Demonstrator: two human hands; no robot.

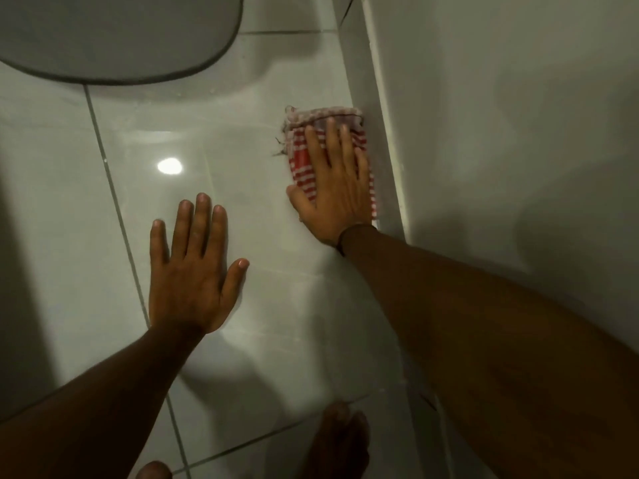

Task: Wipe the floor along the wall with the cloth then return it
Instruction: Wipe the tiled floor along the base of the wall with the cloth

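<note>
Floor [69, 236] glossy, maybe wet. Wall [518, 133] right. Left hand [193, 281] flat, bracing, fingers splayed, holding nothing. Right hand [340, 188] presses cloth [304, 157] against skirting, fingers extended, not clenched. Risk: braced palm slips; cloth bunches.

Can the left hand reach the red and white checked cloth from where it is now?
Probably yes. The left hand lies flat on the glossy tiled floor, with only bare tile before the red and white checked cloth under the right hand.

Cloth [304, 164] was red-and-white checked, frayed grey at one edge. Floor [242, 219] tiles were glossy pale grey-white with darker grey grout lines. Wall [501, 98] was plain off-white.
</note>
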